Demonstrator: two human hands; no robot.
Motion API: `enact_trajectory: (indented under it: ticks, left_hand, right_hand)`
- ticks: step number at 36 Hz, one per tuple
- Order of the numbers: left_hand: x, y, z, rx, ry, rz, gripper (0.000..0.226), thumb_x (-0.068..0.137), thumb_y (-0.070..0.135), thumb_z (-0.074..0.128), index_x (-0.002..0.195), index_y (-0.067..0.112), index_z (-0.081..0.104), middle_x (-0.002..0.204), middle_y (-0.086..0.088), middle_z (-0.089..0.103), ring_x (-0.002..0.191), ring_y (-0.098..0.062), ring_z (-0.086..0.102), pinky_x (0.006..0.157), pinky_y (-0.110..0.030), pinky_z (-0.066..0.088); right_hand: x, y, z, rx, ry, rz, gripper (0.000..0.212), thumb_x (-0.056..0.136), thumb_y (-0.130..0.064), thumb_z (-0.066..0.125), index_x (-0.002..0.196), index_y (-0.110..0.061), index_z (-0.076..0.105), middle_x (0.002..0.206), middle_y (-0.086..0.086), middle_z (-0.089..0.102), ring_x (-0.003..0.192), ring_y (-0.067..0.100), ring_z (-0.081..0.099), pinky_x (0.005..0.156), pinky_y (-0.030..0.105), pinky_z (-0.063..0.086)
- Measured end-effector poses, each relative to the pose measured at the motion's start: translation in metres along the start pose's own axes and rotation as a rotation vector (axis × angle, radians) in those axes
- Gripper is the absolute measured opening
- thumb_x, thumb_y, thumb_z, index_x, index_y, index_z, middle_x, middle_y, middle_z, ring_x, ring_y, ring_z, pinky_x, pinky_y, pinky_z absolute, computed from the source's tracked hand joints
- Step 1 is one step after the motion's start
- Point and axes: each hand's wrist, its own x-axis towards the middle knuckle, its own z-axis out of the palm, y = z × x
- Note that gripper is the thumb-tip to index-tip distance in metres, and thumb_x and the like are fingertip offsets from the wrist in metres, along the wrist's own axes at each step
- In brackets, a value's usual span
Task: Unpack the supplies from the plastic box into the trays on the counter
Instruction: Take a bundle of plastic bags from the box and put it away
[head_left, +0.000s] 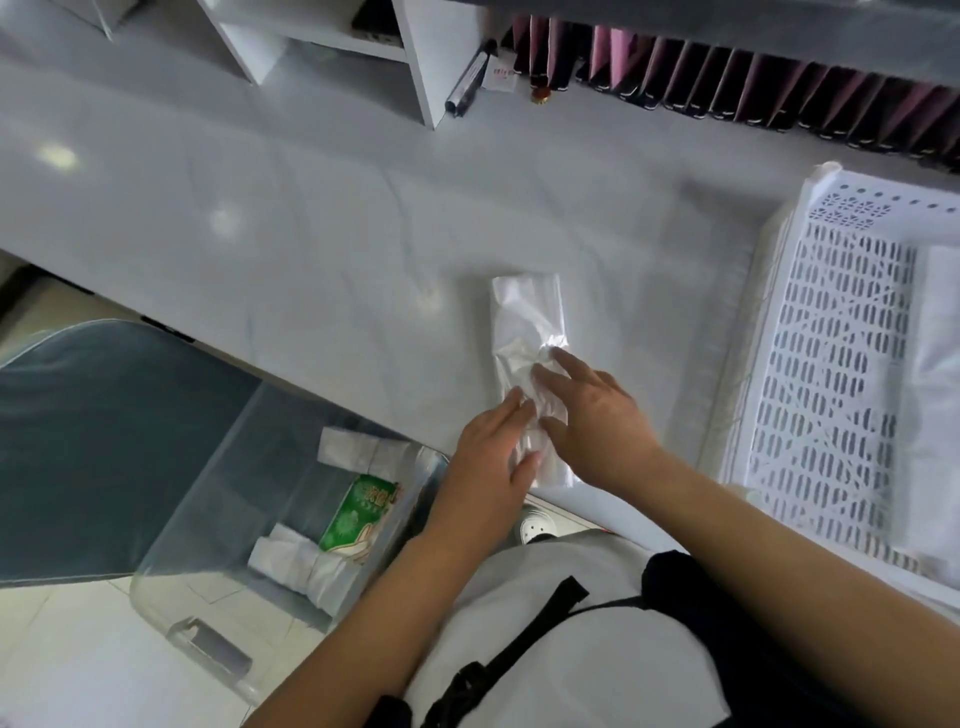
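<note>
**Partway through: one packet on the tabletop, several still in the box**

Head view: a long, flat packet wrapped in clear plastic (527, 332) lies on the pale tabletop (260, 218), between the clear plastic box (291, 519) at the lower left and the white perforated tray (831, 364) at the right. Both hands are on its near end. The left hand (493, 462) rests against the packet's left edge with fingers mostly straight, and the right hand (592, 415) lies over its top with fingers spread and relaxed; neither plainly curls round it, so this looks like pressing or steadying rather than a firm grip.

The packet has not reached a tray yet. The tray already holds something white and plastic-wrapped (940, 395) along its right side, though the frame edge cuts it off. That suggests at least one item has been unpacked.

The box, standing below the tabletop edge, still holds a green printed packet (358, 514) and at least two white wrapped bundles (306, 566), so a fair share of the work appears to remain. Only one tray is visible.
</note>
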Motion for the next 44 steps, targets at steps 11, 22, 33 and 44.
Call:
enact_trajectory:
  ticks: [11, 22, 33, 44]
  left_hand:
    - [0.031, 0.001, -0.030, -0.384, 0.074, -0.191, 0.059, 0.087, 0.025, 0.069, 0.138, 0.044, 0.044, 0.138, 0.020, 0.041, 0.117, -0.001, 0.053, 0.096, -0.029, 0.050]
    - [0.056, 0.001, -0.064, -0.816, -0.223, -0.602, 0.034, 0.086, 0.001, 0.069, 0.116, 0.018, 0.068, 0.093, -0.003, 0.076, 0.073, -0.019, 0.071, 0.062, -0.030, 0.059]
    - [-0.016, -0.002, -0.074, -1.103, -0.330, -0.289, 0.043, 0.084, 0.002, 0.069, 0.123, 0.018, 0.058, 0.108, -0.013, 0.072, 0.087, -0.026, 0.069, 0.059, -0.035, 0.055]
    - [-0.099, 0.021, -0.039, -1.151, -0.514, -0.027, 0.048, 0.077, 0.012, 0.076, 0.121, 0.026, 0.060, 0.112, -0.008, 0.074, 0.093, -0.023, 0.073, 0.065, -0.036, 0.057]
  right_hand:
    - [0.014, 0.008, -0.009, 0.543, 0.177, 0.261, 0.066, 0.079, -0.018, 0.075, 0.139, -0.028, 0.048, 0.131, -0.005, 0.051, 0.104, 0.019, 0.063, 0.086, 0.027, 0.050]
    - [0.011, 0.000, -0.025, 1.181, -0.030, 0.649, 0.048, 0.073, -0.005, 0.082, 0.117, -0.007, 0.063, 0.099, 0.017, 0.073, 0.073, 0.026, 0.073, 0.051, 0.032, 0.057]
    - [-0.094, -0.053, -0.031, 1.318, 0.032, 0.348, 0.036, 0.085, -0.014, 0.070, 0.120, -0.022, 0.066, 0.104, 0.012, 0.073, 0.086, 0.025, 0.070, 0.077, 0.044, 0.056]
    - [-0.236, -0.077, -0.009, 1.240, 0.290, 0.416, 0.044, 0.073, 0.001, 0.079, 0.115, -0.006, 0.066, 0.096, 0.017, 0.075, 0.086, 0.032, 0.074, 0.063, 0.035, 0.059]
